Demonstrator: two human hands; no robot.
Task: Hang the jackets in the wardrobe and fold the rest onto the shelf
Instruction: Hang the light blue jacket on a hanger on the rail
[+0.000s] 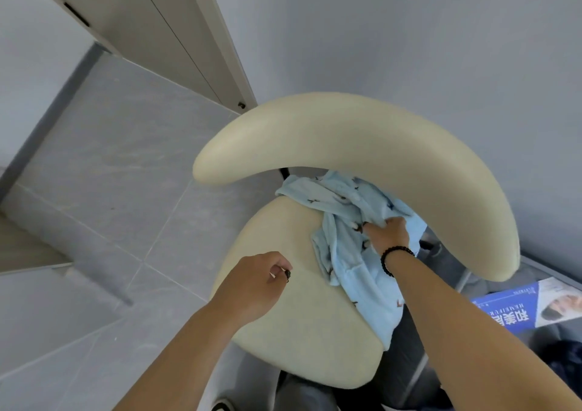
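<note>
One garment (346,240) lies along chair seat (302,332) right edge; right hand (389,232) grips it, left hand (255,281) loosely curled, apparently empty, hovers beside.

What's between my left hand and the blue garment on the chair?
In the head view, only bare cream chair seat lies between the left hand and the light blue garment, which the right hand grips.

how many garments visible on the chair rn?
1: a light blue patterned garment bunched at the seat's right rear, gripped by the right hand, one end hanging off the cream chair. More could be hidden under the bunch.
</note>
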